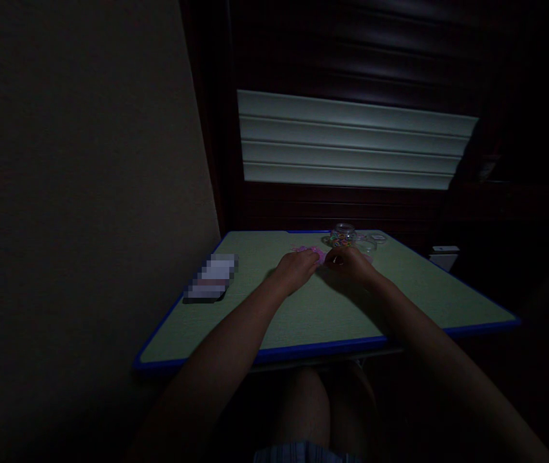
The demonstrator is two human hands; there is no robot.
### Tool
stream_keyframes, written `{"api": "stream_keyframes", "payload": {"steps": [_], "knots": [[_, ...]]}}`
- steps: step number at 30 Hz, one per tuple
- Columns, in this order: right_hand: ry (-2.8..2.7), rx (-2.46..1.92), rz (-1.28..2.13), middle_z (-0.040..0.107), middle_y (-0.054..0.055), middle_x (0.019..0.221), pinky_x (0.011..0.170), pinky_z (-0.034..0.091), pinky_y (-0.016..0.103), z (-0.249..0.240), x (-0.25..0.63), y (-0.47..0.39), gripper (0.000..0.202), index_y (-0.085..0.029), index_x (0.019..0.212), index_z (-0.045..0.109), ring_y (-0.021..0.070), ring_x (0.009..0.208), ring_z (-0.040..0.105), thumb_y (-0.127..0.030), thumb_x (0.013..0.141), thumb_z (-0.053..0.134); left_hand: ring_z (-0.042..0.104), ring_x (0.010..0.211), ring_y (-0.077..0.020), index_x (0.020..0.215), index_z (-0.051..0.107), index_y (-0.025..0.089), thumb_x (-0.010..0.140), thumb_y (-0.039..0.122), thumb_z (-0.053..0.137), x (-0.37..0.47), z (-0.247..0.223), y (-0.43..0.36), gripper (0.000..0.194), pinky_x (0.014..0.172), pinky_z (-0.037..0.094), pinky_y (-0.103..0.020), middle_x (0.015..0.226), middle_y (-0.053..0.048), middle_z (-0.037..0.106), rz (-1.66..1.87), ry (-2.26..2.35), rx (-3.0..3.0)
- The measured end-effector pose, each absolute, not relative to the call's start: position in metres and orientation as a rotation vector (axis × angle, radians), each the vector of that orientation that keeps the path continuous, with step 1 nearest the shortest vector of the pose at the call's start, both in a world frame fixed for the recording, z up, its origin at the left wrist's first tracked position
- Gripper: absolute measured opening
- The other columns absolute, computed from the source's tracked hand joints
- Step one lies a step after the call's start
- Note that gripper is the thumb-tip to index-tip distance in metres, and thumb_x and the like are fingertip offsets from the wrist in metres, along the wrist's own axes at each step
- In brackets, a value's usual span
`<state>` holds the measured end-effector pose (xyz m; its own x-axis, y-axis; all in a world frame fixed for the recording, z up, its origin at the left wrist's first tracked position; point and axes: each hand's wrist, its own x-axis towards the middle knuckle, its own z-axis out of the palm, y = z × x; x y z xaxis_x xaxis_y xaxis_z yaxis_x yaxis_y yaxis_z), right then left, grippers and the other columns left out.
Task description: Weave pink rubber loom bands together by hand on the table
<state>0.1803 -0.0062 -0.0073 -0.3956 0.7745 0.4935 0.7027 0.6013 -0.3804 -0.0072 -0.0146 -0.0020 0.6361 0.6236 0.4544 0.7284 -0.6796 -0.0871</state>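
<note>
My left hand [297, 269] bends over a small heap of pink pieces [311, 249], its fingers together and touching the near side of the heap. Just right of it, my right hand [354, 263] is closed in a pinch, thumb against fingertips. The two hands nearly meet over the pink pieces. What lies between the fingertips of either hand is too small and dark to name. Behind my right hand stands a clear jar [342, 235] with many coloured small rings in it. A second clear container [365, 244] is partly hidden by my right hand.
A round clear lid [377, 238] lies at the table's far right. Near the left edge rests a blurred flat object [212, 278]. The pale green table [313, 321] has a blue rim, with a wall on the left and a dark slatted panel behind.
</note>
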Motion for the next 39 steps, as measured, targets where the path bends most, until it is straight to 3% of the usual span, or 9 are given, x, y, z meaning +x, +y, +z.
{"api": "stream_keyframes", "payload": {"steps": [8,16,22,30,39], "knots": [[-2.198,-1.189,0.147,0.064,0.005,0.07,0.054,0.04,0.021,-0.0077,0.1812,-0.0052,0.014,-0.013,0.078,0.065,0.0124,0.06,0.055,-0.018,0.071,0.054,0.056,0.091,-0.0159,0.093,0.056,0.018,0.088,0.021,0.037,-0.0069,-0.0014,-0.0146,0.02,0.079,0.042,-0.027,0.096,-0.005,0.061,-0.578,-1.055,-2.589],[-2.161,-1.168,0.23,0.063,0.004,0.075,0.052,0.039,0.02,-0.0113,0.1815,-0.0059,0.027,-0.013,0.094,0.061,0.0108,0.059,0.054,-0.027,0.071,0.058,0.057,0.089,-0.0178,0.095,0.056,0.018,0.088,0.021,0.036,-0.0068,-0.0026,-0.0136,0.022,0.075,0.043,-0.028,0.096,-0.006,0.061,-0.56,-1.079,-2.567],[-2.159,-1.176,0.246,0.063,0.004,0.079,0.052,0.039,0.018,-0.0117,0.182,-0.0048,0.032,-0.015,0.102,0.059,0.0095,0.059,0.053,-0.021,0.07,0.059,0.057,0.09,-0.0173,0.096,0.056,0.017,0.087,0.019,0.036,-0.0063,-0.0043,-0.0113,0.021,0.076,0.043,-0.027,0.099,-0.005,0.062,-0.568,-1.058,-2.541],[-2.191,-1.149,0.131,0.064,0.005,0.075,0.057,0.04,0.02,-0.0124,0.1816,-0.002,0.017,-0.013,0.085,0.064,0.0113,0.063,0.055,-0.018,0.072,0.054,0.056,0.09,-0.0168,0.094,0.055,0.019,0.088,0.021,0.037,-0.0074,-0.0053,-0.0102,0.02,0.075,0.043,-0.026,0.097,-0.004,0.061,-0.576,-1.03,-2.542],[-2.176,-1.159,0.151,0.064,0.005,0.073,0.058,0.039,0.022,-0.0092,0.1796,-0.0062,0.017,-0.013,0.08,0.064,0.0126,0.063,0.055,-0.015,0.072,0.049,0.056,0.089,-0.0165,0.091,0.057,0.018,0.087,0.021,0.038,-0.0069,-0.0025,-0.012,0.02,0.077,0.043,-0.027,0.095,-0.005,0.062,-0.574,-1.036,-2.573]]}}
